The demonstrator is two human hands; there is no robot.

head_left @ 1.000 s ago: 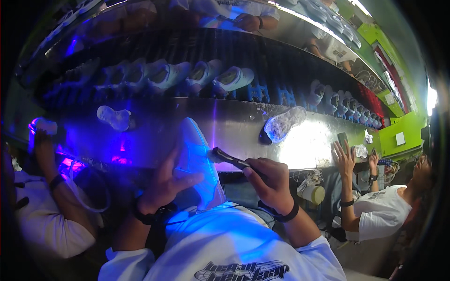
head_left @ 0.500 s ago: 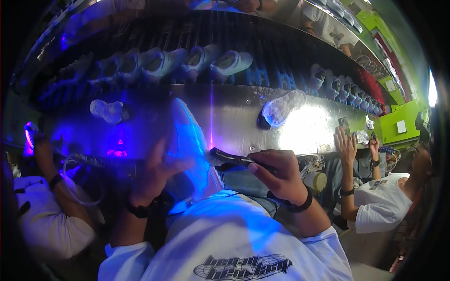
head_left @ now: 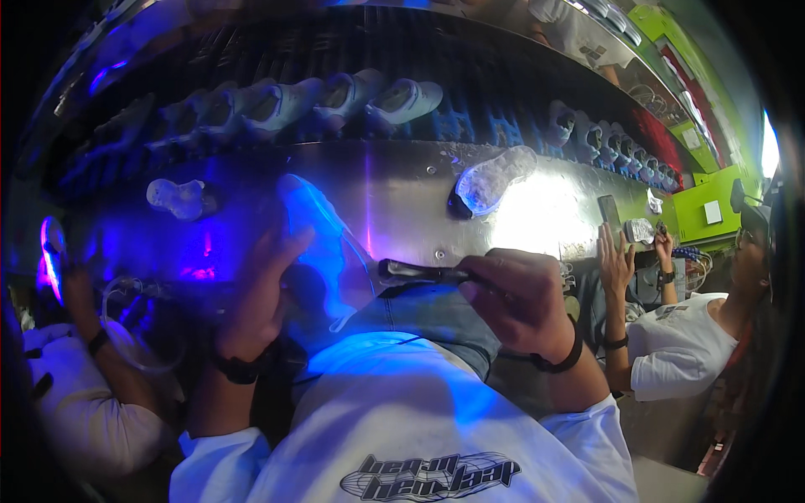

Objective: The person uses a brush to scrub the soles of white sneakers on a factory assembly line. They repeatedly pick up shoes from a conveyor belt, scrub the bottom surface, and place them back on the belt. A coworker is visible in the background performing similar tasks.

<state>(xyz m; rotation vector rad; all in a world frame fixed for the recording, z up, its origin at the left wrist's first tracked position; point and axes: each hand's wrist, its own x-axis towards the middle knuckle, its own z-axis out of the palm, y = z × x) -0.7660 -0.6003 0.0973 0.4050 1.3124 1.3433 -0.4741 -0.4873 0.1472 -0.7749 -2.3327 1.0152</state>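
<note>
My left hand (head_left: 264,289) wraps the back of the pale shoe upper glowing blue under the violet lamp (head_left: 323,243); since a second ago I have tipped it closer to my chest, so its face sits nearer the tool; its long axis runs from upper left down to lower right, toe away from me toward the steel conveyor wall (head_left: 402,193); my right hand (head_left: 520,298) is closed on the slim dark brush handle (head_left: 419,271), which lies nearly level, tip pointing left just beside the upper.
</note>
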